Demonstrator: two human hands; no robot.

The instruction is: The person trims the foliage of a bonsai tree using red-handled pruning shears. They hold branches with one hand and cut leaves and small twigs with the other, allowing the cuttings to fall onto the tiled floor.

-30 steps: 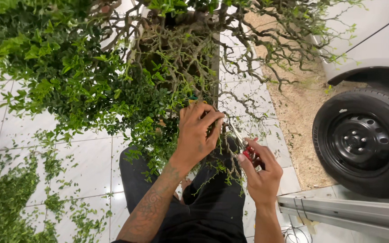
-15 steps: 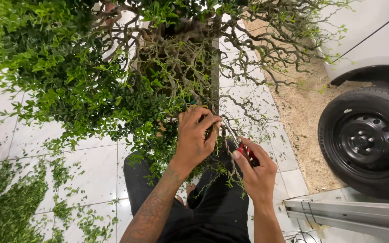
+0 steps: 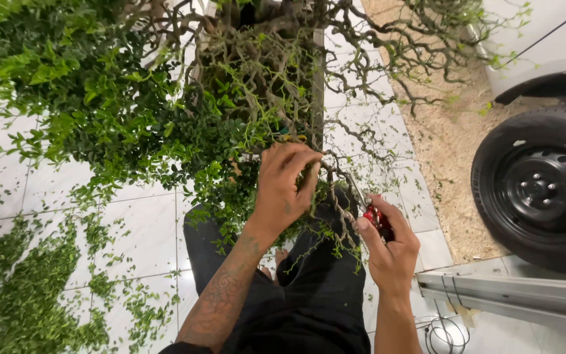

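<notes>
Head view looks down through a twisted shrub (image 3: 165, 111). Left hand (image 3: 286, 187) is curled closed around a thin branch (image 3: 335, 196) low in the tangle, its fingertips buried among twigs. Right hand (image 3: 391, 246) is wrapped tight on red-handled shears (image 3: 369, 211); the blades vanish among stems, so their gap cannot be made out. Clippings (image 3: 27, 295) litter the tiled floor (image 3: 145, 229). A car tyre (image 3: 542, 187) is cut off at the right edge.

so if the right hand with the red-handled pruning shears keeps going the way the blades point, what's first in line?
Probably the thin, twisted grey-brown twigs just beyond the blade tips of the red-handled pruning shears in the right hand, beside the left hand's fingertips. Depth is unclear from this one view.
</notes>
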